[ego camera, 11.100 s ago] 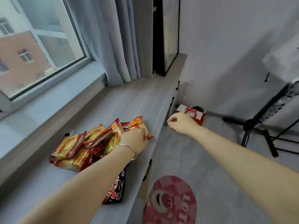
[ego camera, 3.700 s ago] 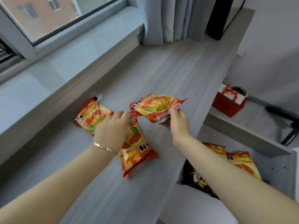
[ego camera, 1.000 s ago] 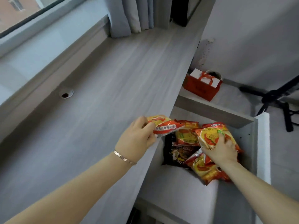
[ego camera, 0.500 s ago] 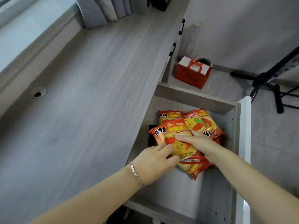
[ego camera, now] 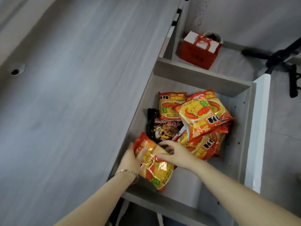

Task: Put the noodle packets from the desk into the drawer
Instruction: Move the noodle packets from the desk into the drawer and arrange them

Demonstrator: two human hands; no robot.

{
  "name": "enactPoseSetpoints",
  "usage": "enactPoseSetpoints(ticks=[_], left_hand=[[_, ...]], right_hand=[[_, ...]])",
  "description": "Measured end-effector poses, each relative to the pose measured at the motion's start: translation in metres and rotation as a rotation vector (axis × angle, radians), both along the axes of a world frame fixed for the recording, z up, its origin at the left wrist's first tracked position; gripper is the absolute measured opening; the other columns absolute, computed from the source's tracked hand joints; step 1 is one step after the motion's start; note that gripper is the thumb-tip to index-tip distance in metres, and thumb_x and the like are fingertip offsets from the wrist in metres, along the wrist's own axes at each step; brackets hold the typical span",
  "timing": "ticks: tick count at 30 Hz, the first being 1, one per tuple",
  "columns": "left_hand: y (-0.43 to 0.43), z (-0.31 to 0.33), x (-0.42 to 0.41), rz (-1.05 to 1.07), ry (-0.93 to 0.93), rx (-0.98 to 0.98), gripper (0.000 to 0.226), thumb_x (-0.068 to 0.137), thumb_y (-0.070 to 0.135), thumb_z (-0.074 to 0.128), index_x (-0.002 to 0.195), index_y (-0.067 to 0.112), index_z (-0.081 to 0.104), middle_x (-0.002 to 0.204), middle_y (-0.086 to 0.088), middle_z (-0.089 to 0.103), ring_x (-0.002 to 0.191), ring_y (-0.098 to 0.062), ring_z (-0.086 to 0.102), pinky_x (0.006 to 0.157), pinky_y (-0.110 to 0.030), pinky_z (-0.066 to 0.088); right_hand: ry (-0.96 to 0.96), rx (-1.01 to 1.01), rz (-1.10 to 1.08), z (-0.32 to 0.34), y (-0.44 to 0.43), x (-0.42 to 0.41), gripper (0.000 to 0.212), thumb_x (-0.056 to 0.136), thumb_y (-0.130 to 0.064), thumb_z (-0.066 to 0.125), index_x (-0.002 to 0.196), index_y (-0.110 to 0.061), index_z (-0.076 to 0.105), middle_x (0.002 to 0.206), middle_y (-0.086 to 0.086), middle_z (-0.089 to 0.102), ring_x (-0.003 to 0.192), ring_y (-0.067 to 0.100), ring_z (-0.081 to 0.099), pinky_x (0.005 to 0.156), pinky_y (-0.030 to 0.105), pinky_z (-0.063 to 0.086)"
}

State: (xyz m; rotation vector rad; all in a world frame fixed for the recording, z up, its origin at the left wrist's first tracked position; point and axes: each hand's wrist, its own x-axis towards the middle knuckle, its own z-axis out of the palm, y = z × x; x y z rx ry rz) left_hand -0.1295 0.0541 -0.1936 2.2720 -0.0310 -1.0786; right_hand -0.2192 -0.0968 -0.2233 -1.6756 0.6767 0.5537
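Observation:
The grey drawer stands pulled out beside the desk. Inside it lies a heap of several orange-and-yellow noodle packets over a black packet. Both hands hold one more orange noodle packet low in the drawer's near left corner. My left hand, with a bracelet at the wrist, grips its left edge. My right hand rests on its top, fingers curled over it. No packets show on the desk top.
A red gift bag sits on the floor beyond the drawer, against the wall. A black stand's legs spread at the upper right. The drawer's white front juts into the floor space. A cable hole marks the desk's left.
Both hands have drawn the held packet off the heap toward the drawer's near left corner. The camera has tilted further down over the drawer.

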Motion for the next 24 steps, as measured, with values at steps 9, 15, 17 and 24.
enactPoseSetpoints(ticks=[9, 15, 17, 24], left_hand=[[0.017, -0.028, 0.0, 0.01, -0.132, 0.313, 0.054, 0.093, 0.034, 0.046, 0.136, 0.006, 0.029, 0.138, -0.019, 0.044, 0.126, -0.035, 0.044, 0.106, -0.048, 0.036], [0.017, -0.034, -0.009, -0.72, -0.398, 0.476, 0.083, 0.087, 0.008, 0.052, 0.146, 0.023, -0.005, 0.157, -0.01, -0.01, 0.144, -0.031, -0.002, 0.117, -0.042, 0.012], [0.009, -0.038, -0.005, -1.013, -0.43, 0.472, 0.074, 0.087, 0.01, 0.05, 0.146, 0.024, 0.007, 0.157, -0.007, -0.008, 0.144, -0.03, -0.008, 0.118, -0.045, 0.0], [-0.001, -0.039, 0.001, -1.098, -0.273, 0.572, 0.07, 0.079, 0.061, 0.051, 0.136, 0.024, 0.034, 0.143, -0.006, 0.038, 0.133, -0.027, 0.031, 0.115, -0.046, 0.017]], right_hand=[[0.14, -0.171, -0.09, -0.043, 0.05, 0.0, 0.036, 0.087, -0.022, 0.06, 0.12, -0.008, 0.06, 0.124, 0.01, 0.064, 0.114, 0.023, 0.058, 0.089, 0.024, 0.043], [0.081, -0.242, 0.021, -0.04, 0.06, 0.0, 0.033, 0.088, -0.018, 0.055, 0.121, -0.013, 0.061, 0.124, 0.011, 0.061, 0.114, 0.026, 0.056, 0.094, 0.029, 0.043], [0.037, -0.217, 0.092, -0.037, 0.059, 0.001, 0.037, 0.089, -0.013, 0.053, 0.125, -0.015, 0.059, 0.128, 0.012, 0.059, 0.119, 0.027, 0.053, 0.098, 0.029, 0.04], [-0.006, -0.356, -0.062, -0.016, 0.034, -0.024, 0.03, 0.088, -0.013, 0.051, 0.116, -0.017, 0.061, 0.118, 0.003, 0.062, 0.107, 0.019, 0.06, 0.089, 0.027, 0.047]])
